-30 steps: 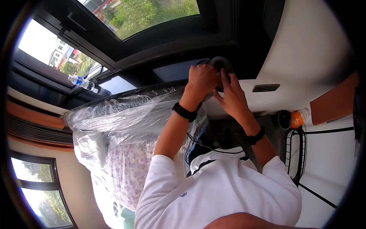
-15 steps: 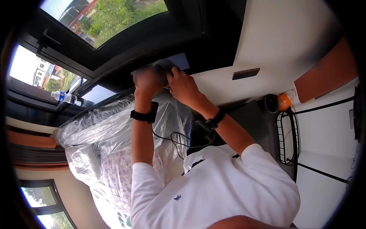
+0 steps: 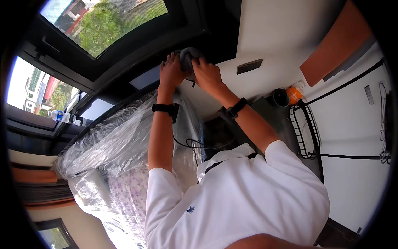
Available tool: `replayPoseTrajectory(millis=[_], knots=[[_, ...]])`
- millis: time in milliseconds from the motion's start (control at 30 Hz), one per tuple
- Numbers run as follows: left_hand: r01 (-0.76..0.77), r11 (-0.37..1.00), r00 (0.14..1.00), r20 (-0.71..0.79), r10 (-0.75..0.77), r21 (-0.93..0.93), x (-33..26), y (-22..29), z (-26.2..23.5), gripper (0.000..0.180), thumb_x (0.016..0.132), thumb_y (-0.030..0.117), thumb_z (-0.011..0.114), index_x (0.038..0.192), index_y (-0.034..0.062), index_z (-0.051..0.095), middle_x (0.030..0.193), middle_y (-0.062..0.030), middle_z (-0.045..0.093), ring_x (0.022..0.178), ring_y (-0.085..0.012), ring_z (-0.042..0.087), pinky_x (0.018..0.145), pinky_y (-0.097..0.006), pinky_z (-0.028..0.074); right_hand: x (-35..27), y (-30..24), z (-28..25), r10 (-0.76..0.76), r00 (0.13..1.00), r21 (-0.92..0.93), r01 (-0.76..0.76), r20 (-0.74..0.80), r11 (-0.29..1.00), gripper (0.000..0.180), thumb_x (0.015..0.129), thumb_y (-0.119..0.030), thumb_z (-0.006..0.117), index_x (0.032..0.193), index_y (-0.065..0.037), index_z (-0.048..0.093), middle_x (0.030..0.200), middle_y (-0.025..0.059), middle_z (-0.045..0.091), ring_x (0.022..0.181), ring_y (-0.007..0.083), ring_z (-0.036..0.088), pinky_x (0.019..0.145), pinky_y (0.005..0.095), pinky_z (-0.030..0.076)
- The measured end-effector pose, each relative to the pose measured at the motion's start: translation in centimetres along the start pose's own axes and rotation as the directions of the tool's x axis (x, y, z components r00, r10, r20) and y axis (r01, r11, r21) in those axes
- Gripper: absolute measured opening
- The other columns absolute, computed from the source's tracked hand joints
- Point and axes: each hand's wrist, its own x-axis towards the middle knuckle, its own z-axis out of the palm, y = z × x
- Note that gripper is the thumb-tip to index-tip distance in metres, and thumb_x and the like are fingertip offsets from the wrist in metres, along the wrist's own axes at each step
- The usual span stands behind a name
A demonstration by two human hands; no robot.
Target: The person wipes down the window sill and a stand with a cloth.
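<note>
Both my arms reach up from my white polo shirt (image 3: 240, 195). My left hand (image 3: 170, 71) and my right hand (image 3: 207, 75) close together around a dark grey rounded object (image 3: 188, 57), one on each side of it. Most of the object is hidden by my fingers. A black watch (image 3: 165, 108) sits on my left wrist and a black band (image 3: 233, 109) on my right wrist. A thin black cable (image 3: 192, 143) hangs below my arms.
A large bundle wrapped in clear plastic (image 3: 112, 153), with flowered fabric inside, lies at the left. A water bottle (image 3: 62, 117) stands on the dark window ledge. An orange-capped bottle (image 3: 295, 92), a dark cup (image 3: 281, 97) and a black wire rack (image 3: 309, 128) are at the right.
My hands with the dark object have shifted left and up in the picture, and my arms stretch out longer. Both hands stay closed on it.
</note>
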Motion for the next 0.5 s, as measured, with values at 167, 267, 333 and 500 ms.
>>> replayPoseTrajectory(millis=[167, 267, 333, 500], knots=[[0.043, 0.988, 0.986, -0.165, -0.018, 0.149, -1.5, -0.4, 1.9, 0.043, 0.080, 0.019, 0.066, 0.117, -0.0002, 0.055, 0.132, -0.0208, 0.056, 0.125, -0.0334, 0.053, 0.102, -0.050, 0.041, 1.0, -4.0, 0.5, 0.092, 0.985, -0.059, -0.084, 0.144, 0.995, 0.034, 0.074, -0.012, 0.074, 0.103, -0.001, 0.060, 0.095, 0.0175, 0.066, 0.073, 0.0309, 0.070, 0.060, 0.0384, 0.058], [0.125, 0.985, 0.989, -0.089, -0.115, 0.117, -1.8, -0.7, 0.3, 0.036, 0.080, 0.011, 0.063, 0.114, -0.0001, 0.057, 0.127, -0.0198, 0.059, 0.123, -0.0318, 0.055, 0.101, -0.049, 0.042, 1.8, -4.8, 1.9, 0.058, 0.994, -0.045, -0.054, 0.096, 0.998, 0.029, 0.074, -0.013, 0.074, 0.097, -0.002, 0.061, 0.094, 0.0173, 0.067, 0.074, 0.0300, 0.070, 0.060, 0.0380, 0.058], [0.132, 0.979, 0.990, -0.074, -0.121, 0.157, -2.9, -1.4, -1.0, 0.033, 0.079, 0.012, 0.065, 0.109, 0.0007, 0.059, 0.122, -0.0174, 0.062, 0.118, -0.0299, 0.058, 0.098, -0.048, 0.043, 1.5, -5.8, 2.5, 0.053, 0.995, -0.025, -0.051, 0.081, 0.998, 0.029, 0.074, -0.014, 0.074, 0.098, -0.002, 0.061, 0.095, 0.0165, 0.066, 0.074, 0.0298, 0.071, 0.059, 0.0379, 0.058], [0.197, 0.925, 0.980, -0.072, -0.184, 0.323, -4.7, -2.1, -4.2, 0.026, 0.071, 0.014, 0.071, 0.095, 0.0079, 0.064, 0.098, -0.0087, 0.068, 0.094, -0.0262, 0.067, 0.079, -0.042, 0.051, 1.0, -8.6, 3.4, 0.023, 0.997, 0.150, -0.033, 0.067, 0.988, 0.032, 0.074, -0.014, 0.072, 0.102, -0.002, 0.060, 0.097, 0.0149, 0.064, 0.074, 0.0310, 0.070, 0.059, 0.0404, 0.057]])
